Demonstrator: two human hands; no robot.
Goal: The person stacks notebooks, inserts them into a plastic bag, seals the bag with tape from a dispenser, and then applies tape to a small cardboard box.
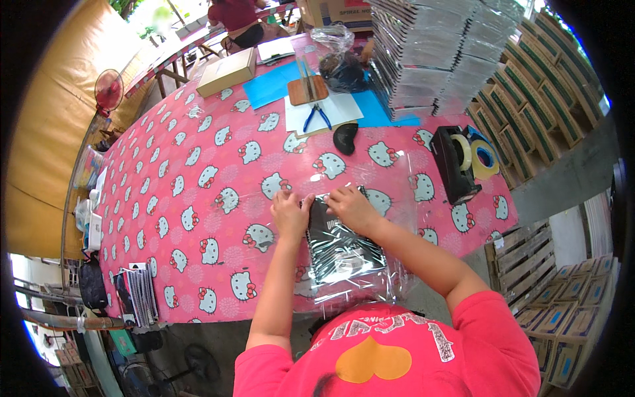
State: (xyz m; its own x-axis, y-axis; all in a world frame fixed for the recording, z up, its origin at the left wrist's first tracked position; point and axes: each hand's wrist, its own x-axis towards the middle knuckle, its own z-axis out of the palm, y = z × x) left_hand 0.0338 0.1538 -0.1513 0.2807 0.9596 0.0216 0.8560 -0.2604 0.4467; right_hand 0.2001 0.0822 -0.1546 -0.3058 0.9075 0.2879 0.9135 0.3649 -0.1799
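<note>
A black-covered notebook (344, 243) lies on the table close to my body, with glossy clear plastic film (397, 264) over it and spreading past its right and near sides. My left hand (291, 215) is at the notebook's far left corner, thumb and fingers drawn together on the film there. Along the far edge, my right hand (352, 208) has its fingers bent down onto the film and cover. Both sets of fingertips are close together; the film between them is too fine to make out fully.
At the right stands a black tape dispenser (456, 165). Farther off are blue-handled pliers (317, 119), a black curved piece (345, 139), a wooden block (308, 90), a cardboard box (227, 71) and a tall stack of film-wrapped spiral notebooks (430, 59). More notebooks (140, 294) sit at the left edge.
</note>
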